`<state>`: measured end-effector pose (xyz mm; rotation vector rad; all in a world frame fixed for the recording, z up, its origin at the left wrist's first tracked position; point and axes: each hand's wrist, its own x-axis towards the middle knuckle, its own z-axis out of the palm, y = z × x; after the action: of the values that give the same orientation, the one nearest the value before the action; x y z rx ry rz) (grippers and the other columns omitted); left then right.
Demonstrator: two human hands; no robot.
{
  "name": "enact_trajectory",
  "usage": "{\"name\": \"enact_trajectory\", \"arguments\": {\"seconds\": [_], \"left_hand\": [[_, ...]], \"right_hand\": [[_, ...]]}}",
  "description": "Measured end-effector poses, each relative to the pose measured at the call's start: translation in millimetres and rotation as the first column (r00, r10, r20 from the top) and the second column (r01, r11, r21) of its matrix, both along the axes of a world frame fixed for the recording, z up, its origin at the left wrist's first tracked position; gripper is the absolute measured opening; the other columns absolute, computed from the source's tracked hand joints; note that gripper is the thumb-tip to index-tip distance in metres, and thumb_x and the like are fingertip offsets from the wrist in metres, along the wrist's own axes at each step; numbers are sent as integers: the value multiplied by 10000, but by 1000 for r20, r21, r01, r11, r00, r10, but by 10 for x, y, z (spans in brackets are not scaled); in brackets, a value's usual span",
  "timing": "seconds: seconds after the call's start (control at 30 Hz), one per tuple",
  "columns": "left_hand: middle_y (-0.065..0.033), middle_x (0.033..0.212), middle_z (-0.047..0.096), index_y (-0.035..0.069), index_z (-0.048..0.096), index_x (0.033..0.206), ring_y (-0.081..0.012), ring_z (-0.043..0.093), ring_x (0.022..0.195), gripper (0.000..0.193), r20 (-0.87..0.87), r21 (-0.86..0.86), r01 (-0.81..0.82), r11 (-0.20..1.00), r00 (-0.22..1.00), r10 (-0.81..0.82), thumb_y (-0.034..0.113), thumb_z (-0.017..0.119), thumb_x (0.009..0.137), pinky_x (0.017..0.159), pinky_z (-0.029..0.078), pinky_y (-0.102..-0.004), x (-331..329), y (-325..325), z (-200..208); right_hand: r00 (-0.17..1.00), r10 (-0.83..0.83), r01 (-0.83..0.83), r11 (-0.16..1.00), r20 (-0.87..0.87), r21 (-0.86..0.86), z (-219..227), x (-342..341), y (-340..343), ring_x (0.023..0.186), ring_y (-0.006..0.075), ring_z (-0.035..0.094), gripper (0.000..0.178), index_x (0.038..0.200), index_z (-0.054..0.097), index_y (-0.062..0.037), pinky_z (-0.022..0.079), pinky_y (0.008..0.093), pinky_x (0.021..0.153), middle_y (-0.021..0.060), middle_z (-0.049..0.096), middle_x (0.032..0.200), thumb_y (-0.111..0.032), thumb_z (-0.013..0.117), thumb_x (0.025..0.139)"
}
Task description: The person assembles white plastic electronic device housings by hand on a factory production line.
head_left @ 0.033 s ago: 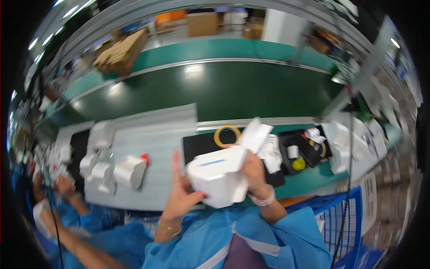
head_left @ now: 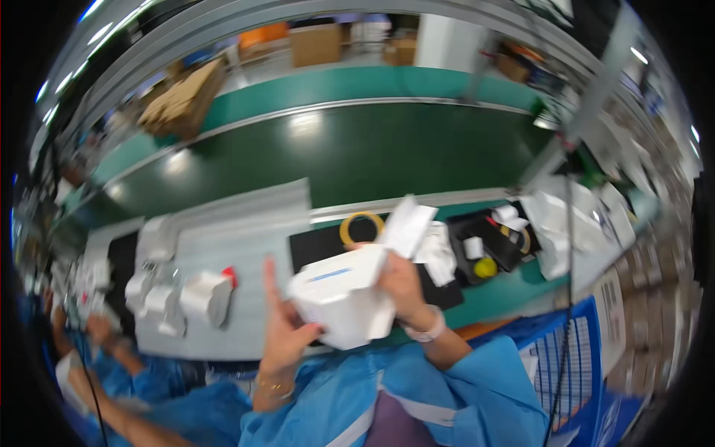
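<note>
A white faceted box with a blue stripe on its top face is held up in front of me, over the near edge of the bench. My right hand grips its right side, the fingers partly hidden behind it. At the left side is my left hand, its index finger stretched upward and its thumb at the box's lower left edge. Behind the box, a yellow tape roll and a folded white paper lie on a black mat.
Several white boxes stand on a grey sheet to the left, one beside a red piece. A black tray holds small items. A co-worker's hands are at far left. A blue crate sits lower right.
The whole scene has slid a little to the left in the picture. Both hands and the white box keep nearly the same arrangement.
</note>
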<state>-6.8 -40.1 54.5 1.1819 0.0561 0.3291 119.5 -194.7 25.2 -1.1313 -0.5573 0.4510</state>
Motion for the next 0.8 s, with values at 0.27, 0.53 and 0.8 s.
{"name": "enact_trajectory", "arguments": {"seconds": [0.27,0.53,0.8], "left_hand": [[-154,1277,466,102,22,1484,-256,521,1125,1205,129,-52,-178,983,974,184,377,835,639,949,449,-371,59,-9,106],[-155,1370,388,78,116,1470,-291,445,1243,1023,76,-89,24,996,997,-17,446,731,741,1008,411,-416,135,-311,3],[-219,1262,503,128,42,1472,-307,563,1120,974,-112,-106,465,879,873,-475,194,730,786,977,415,-406,531,-774,-213]], "right_hand": [[839,179,37,923,514,-382,724,205,-68,743,239,643,353,1054,507,24,493,341,664,138,637,809,-289,565,901],[907,385,-265,836,171,-480,714,216,-611,462,175,600,450,1137,396,51,493,267,408,126,613,678,-295,565,905],[979,-75,-52,808,-191,-587,717,343,-1963,425,57,499,421,1200,477,-23,379,188,335,26,608,769,-287,578,888]]}}
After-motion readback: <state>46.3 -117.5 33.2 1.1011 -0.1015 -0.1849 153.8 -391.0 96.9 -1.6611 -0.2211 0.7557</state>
